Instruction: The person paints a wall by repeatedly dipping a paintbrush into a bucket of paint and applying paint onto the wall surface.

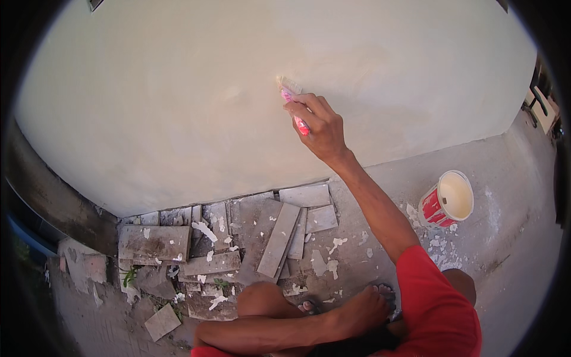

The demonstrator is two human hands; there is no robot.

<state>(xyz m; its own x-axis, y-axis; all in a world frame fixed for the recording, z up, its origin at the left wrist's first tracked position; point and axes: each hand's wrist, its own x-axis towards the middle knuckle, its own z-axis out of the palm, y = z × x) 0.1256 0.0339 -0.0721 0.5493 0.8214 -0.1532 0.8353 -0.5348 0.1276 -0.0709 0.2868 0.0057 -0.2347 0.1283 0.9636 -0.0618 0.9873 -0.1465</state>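
My right hand [322, 127] grips a paintbrush [302, 126] by its paint-smeared pink-red handle. The brush's pale bristles [289, 83] lie against a cream-painted wall [178, 111], where patches differ slightly in tone. Across my lap lies my left forearm, and my left hand [363, 310] rests low near my sandalled foot. The fingers of that hand are mostly hidden, and nothing shows in it. Right of my outstretched arm, a plastic paint bucket [435, 207] with a red label stands on the concrete floor, pale paint inside it.
Broken tiles and slabs [279, 238] lie stacked along the wall's foot, strewn with white paint flakes [205, 232]. More flakes [441, 252] surround the bucket on the concrete floor [499, 267]. A dark low ledge [67, 187] bounds the left side, and small green plants [129, 276] grow among the rubble.
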